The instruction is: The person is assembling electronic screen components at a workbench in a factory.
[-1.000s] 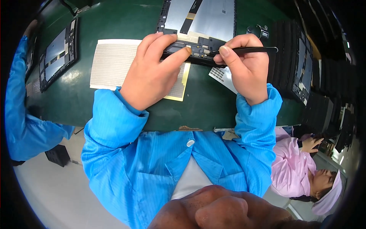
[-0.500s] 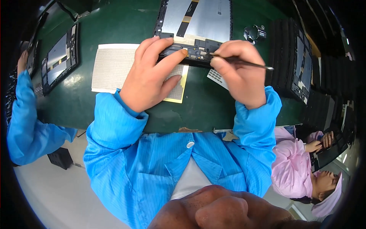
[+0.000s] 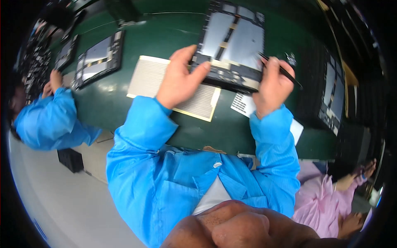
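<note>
An opened tablet-like device (image 3: 248, 41), with a silver metal plate, a black frame and a dark ribbon strip down its middle, is before me. My left hand (image 3: 180, 78) grips its near left corner, the thumb on top and the fingers along the left side. At its right edge, my right hand (image 3: 274, 84) pinches slim black tweezers (image 3: 290, 77), which slant down to the right. Some of the right fingers are hidden beside the device. Beneath the left hand lies a gridded sheet (image 3: 147, 76); a white card with dark pads (image 3: 244, 103) sits near the right wrist.
More opened devices (image 3: 99, 60) lie on the green table (image 3: 198, 134) at left, near a co-worker's blue sleeve (image 3: 49, 120). A tall stack of black devices (image 3: 332, 91) stands at right. Another person in pink (image 3: 318, 202) sits lower right.
My left hand has gone from the parts along the device's near edge to its left corner. My right hand, still with the tweezers, has moved to the right edge. The view has shifted.
</note>
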`<state>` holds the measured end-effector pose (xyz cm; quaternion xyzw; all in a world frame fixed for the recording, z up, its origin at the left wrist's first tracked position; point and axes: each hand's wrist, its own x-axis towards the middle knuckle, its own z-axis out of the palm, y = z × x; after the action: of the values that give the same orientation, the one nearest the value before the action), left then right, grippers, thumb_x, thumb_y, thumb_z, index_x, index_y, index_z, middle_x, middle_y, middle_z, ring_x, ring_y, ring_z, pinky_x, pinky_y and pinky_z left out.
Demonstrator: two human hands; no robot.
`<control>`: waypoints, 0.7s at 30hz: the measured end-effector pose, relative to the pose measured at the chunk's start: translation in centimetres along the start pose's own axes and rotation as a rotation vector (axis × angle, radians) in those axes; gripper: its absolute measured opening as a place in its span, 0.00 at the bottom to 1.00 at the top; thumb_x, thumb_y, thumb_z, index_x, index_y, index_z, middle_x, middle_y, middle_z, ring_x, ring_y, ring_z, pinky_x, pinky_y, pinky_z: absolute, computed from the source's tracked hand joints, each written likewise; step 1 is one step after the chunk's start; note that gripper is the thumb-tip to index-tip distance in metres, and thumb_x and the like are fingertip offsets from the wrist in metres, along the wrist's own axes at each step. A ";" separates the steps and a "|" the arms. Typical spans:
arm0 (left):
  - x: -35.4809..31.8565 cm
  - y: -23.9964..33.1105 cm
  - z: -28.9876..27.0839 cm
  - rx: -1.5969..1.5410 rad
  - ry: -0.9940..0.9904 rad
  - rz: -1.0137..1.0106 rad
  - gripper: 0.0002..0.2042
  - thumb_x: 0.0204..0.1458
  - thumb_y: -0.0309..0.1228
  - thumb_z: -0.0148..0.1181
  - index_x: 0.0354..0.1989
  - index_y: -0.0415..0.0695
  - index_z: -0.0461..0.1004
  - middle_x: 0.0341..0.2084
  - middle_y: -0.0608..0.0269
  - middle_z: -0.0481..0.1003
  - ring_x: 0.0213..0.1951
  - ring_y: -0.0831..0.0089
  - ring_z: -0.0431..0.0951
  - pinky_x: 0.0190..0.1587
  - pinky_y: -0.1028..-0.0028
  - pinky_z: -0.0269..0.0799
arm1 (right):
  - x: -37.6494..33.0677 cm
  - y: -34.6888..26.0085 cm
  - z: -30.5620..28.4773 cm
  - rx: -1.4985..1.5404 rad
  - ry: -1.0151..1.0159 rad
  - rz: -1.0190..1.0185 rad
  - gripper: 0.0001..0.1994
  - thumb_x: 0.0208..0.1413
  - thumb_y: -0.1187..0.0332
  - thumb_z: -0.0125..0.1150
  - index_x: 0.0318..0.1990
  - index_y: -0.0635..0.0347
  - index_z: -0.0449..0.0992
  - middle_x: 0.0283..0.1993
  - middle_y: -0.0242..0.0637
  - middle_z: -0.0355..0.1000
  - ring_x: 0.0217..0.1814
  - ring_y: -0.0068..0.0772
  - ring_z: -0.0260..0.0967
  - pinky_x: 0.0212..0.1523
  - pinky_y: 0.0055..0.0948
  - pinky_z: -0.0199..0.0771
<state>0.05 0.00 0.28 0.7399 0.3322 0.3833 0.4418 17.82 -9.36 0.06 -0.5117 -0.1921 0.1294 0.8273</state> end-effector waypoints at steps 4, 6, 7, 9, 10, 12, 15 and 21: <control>-1.0 2.9 0.6 -0.629 -0.036 -0.020 0.26 0.47 0.21 0.61 0.55 0.32 0.59 0.47 0.47 0.68 0.49 0.65 0.70 0.52 0.68 0.68 | -0.3 -2.2 -1.0 0.062 -0.042 -0.095 0.09 0.58 0.74 0.53 0.42 0.66 0.62 0.36 0.46 0.70 0.39 0.33 0.71 0.42 0.32 0.74; -1.6 3.7 -0.7 -0.831 -0.053 -0.225 0.32 0.45 0.16 0.60 0.58 0.32 0.52 0.52 0.50 0.64 0.52 0.67 0.69 0.53 0.69 0.68 | -1.1 -3.9 -1.1 0.160 -0.198 -0.129 0.09 0.59 0.73 0.51 0.43 0.64 0.60 0.39 0.48 0.70 0.43 0.35 0.70 0.45 0.32 0.73; -2.1 4.1 -1.5 -0.971 -0.099 -0.271 0.33 0.45 0.16 0.60 0.59 0.33 0.51 0.52 0.50 0.64 0.52 0.67 0.69 0.54 0.68 0.67 | -1.5 -4.3 -1.1 0.174 -0.276 -0.158 0.08 0.61 0.73 0.49 0.44 0.62 0.59 0.42 0.50 0.69 0.44 0.36 0.70 0.47 0.33 0.72; -3.2 4.3 -2.6 -1.107 -0.152 -0.319 0.33 0.45 0.16 0.60 0.60 0.33 0.51 0.53 0.51 0.65 0.52 0.66 0.69 0.55 0.68 0.67 | -2.3 -4.8 -0.9 0.149 -0.332 -0.124 0.08 0.61 0.72 0.48 0.44 0.62 0.59 0.43 0.48 0.69 0.44 0.37 0.70 0.48 0.36 0.72; -4.0 4.2 -3.3 -1.169 -0.179 -0.364 0.34 0.45 0.16 0.60 0.61 0.34 0.50 0.53 0.51 0.65 0.52 0.65 0.69 0.56 0.67 0.66 | -2.5 -4.9 -0.7 0.169 -0.357 -0.076 0.07 0.61 0.73 0.48 0.44 0.62 0.60 0.42 0.47 0.69 0.44 0.37 0.71 0.48 0.36 0.72; -5.7 3.8 -4.6 -1.228 -0.199 -0.405 0.34 0.45 0.16 0.59 0.62 0.35 0.50 0.53 0.51 0.65 0.53 0.64 0.69 0.57 0.66 0.64 | -2.2 -4.7 -1.0 0.270 -0.436 -0.001 0.07 0.60 0.73 0.49 0.43 0.62 0.61 0.42 0.46 0.69 0.43 0.37 0.71 0.47 0.35 0.72; -8.0 3.2 -7.5 -1.216 0.011 -0.291 0.31 0.48 0.19 0.56 0.62 0.36 0.50 0.53 0.50 0.66 0.53 0.60 0.70 0.58 0.62 0.64 | -1.8 -5.3 -1.6 0.350 -0.539 0.077 0.07 0.60 0.73 0.50 0.43 0.61 0.62 0.40 0.44 0.69 0.40 0.36 0.71 0.45 0.35 0.73; -5.4 -1.0 -13.9 -0.990 0.640 -0.174 0.17 0.53 0.19 0.51 0.52 0.35 0.59 0.47 0.51 0.69 0.49 0.60 0.70 0.56 0.61 0.64 | -1.8 -4.9 -1.7 0.015 -0.541 0.217 0.07 0.55 0.74 0.57 0.39 0.63 0.67 0.34 0.38 0.69 0.33 0.29 0.72 0.38 0.23 0.73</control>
<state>-14.70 1.41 2.31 0.2639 0.2901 0.6588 0.6420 17.05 -13.64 3.46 -0.4701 -0.3491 0.3504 0.7310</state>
